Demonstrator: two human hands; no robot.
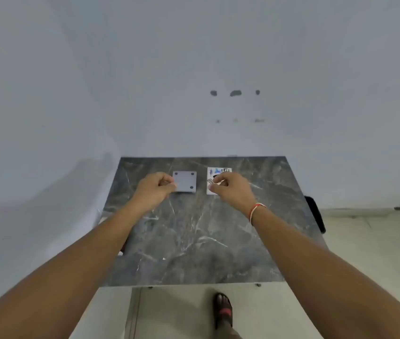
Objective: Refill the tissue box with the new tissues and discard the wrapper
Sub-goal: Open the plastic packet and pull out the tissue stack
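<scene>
A grey square tissue box [186, 180] with dark round dots at its corners lies flat on the far part of the dark marble table [194, 241]. My left hand [153, 189] is curled at the box's left edge, its fingertips pinching that edge. To the right of the box lies a white printed pack of tissues [212, 172] in its wrapper. My right hand [233, 189] covers the pack's lower right part, with thumb and fingers pinched on it. How far either object is lifted off the table cannot be told.
The table stands against a pale wall [194, 69] with a few dark marks. A black object [315, 214] hangs off the table's right edge. My sandalled foot [223, 311] is on the light floor in front of the table.
</scene>
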